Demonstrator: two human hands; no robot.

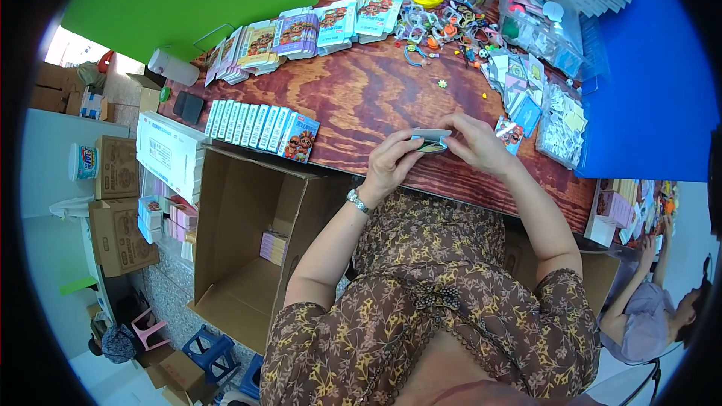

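Between my two hands, close to the table's front edge, is a small light-coloured carton (431, 136) with its open end tilted up. Something yellowish-green shows inside it, too small to name. My left hand (391, 162) pinches its left side with thumb and fingers. On the opposite side, my right hand (475, 143) grips the edge by a flap. Left of my hands stands a row of filled blue-and-white small boxes (304, 137). Flat unfolded cartons (378, 12) lie in fanned stacks along the back. Small colourful trinkets (436, 28) are heaped behind my hands.
An open cardboard box (248, 180) stands below the table's left edge, with a few small boxes (274, 246) inside. Clear plastic bins (560, 45) and a bag of white packets (562, 126) line the right. A co-worker (647, 316) sits at far right.
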